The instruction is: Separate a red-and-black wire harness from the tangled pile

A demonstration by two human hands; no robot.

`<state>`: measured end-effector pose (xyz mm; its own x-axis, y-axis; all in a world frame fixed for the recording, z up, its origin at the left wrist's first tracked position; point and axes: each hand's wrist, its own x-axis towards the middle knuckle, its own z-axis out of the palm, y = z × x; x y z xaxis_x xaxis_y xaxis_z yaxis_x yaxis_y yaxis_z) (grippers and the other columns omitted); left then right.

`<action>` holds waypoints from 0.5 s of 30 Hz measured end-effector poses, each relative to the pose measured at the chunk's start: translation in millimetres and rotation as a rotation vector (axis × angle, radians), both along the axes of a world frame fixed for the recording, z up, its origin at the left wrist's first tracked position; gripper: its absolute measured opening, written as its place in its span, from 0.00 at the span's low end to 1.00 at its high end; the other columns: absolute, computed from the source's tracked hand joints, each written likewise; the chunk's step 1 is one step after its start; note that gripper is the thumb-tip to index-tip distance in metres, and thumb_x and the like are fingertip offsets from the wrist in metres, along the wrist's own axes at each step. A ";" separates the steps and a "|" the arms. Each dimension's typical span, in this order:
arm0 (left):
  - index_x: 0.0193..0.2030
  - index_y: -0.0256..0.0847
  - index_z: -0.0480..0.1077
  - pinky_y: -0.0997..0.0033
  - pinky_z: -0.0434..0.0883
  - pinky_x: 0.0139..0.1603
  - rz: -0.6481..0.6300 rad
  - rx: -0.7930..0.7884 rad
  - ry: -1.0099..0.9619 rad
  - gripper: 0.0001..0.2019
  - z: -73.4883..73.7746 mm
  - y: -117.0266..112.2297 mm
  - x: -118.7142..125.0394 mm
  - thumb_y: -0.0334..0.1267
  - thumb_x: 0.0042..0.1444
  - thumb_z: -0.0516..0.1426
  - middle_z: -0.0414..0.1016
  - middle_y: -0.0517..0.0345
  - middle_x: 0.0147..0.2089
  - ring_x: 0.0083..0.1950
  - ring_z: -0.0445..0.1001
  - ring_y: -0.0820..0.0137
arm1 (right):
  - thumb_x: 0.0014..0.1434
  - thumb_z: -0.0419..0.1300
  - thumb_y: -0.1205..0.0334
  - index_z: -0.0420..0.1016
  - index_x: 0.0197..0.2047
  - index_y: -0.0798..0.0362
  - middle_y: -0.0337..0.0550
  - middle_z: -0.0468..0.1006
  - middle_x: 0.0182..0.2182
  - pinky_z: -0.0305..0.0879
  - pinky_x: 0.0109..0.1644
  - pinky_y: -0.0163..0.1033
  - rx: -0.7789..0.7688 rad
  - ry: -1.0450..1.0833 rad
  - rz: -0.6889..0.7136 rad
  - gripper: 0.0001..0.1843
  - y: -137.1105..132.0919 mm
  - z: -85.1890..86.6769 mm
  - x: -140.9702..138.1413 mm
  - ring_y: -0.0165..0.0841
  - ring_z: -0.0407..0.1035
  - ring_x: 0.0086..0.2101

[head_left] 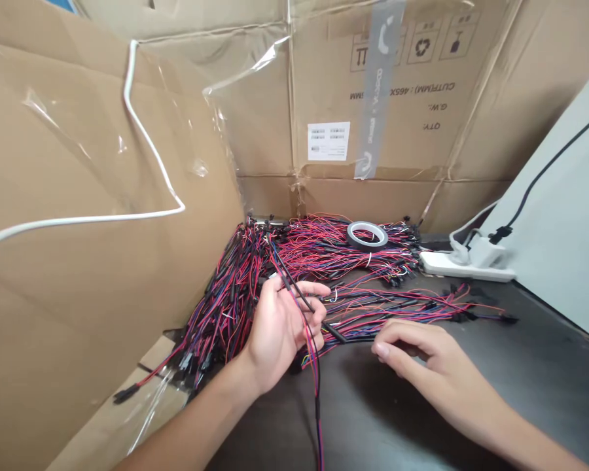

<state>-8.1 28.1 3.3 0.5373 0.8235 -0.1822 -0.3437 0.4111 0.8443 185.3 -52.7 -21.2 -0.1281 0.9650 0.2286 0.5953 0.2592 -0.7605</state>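
My left hand (287, 327) is palm up, its fingers curled around a wire harness (316, 386) of thin red and blue wires with black sleeves. The harness runs across the palm and hangs down past the front of the view. Its upper end reaches towards the heap of wires (230, 288) behind. My right hand (422, 360) is closed in a pinch over the dark table (373, 418). A black cable (358, 339) runs from beside my left fingers to the pinched fingertips. The rest of its end is hidden there.
More wire bundles (397, 304) lie behind both hands. A roll of black tape (367, 235) rests on the heap. At the right, a white power strip (466, 266) with plugs sits beside a white panel (569, 216). Cardboard (255, 85) encloses the back and left, where a white cable (147, 134) hangs.
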 end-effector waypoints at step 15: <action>0.23 0.36 0.65 0.89 0.44 0.07 0.281 0.064 0.050 0.22 47.6 20.5 -34.3 0.37 0.68 0.43 0.63 0.62 0.20 0.11 0.46 0.87 | 0.63 0.52 0.62 0.69 0.27 0.53 0.38 0.74 0.24 0.60 0.32 0.35 0.201 -0.081 -0.009 0.13 3.7 -10.1 3.5 0.31 0.67 0.26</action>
<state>-42.4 48.7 50.9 0.2784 0.9494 -0.1455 -0.3942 0.2512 0.8840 188.8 -49.0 -31.3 -0.1456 0.9021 0.4063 0.6554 0.3956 -0.6434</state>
